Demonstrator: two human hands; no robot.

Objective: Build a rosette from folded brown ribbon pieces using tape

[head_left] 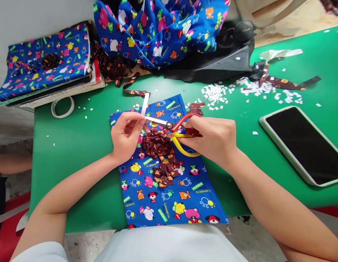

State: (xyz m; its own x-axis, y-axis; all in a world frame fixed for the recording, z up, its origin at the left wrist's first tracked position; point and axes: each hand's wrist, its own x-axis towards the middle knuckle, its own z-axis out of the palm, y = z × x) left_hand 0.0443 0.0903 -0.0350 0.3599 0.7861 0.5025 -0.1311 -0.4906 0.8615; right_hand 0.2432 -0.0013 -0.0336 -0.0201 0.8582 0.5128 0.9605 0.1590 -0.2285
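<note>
My left hand [127, 135] pinches a narrow fabric strip [144, 103], white on this side; its far end twists over to show a brown pattern. In my right hand [216, 140] are scissors [182, 127] with one red and one yellow handle. Their blades point left and reach the strip at my left fingertips. Beneath both hands lies a blue cartoon-print cloth [171, 203]. On it, just below the scissors, sits a heap of small cut brown pieces [158, 143], with a second cluster [166, 173] nearer me.
A phone [305, 145] lies on the right of the green table [84, 189]. White scraps [215, 95] are scattered behind my right hand. At the back are bunched blue cloth [158, 32] and black fabric [212, 65]. A tape roll [62, 107] lies left, near stacked books [68, 91] under blue cloth.
</note>
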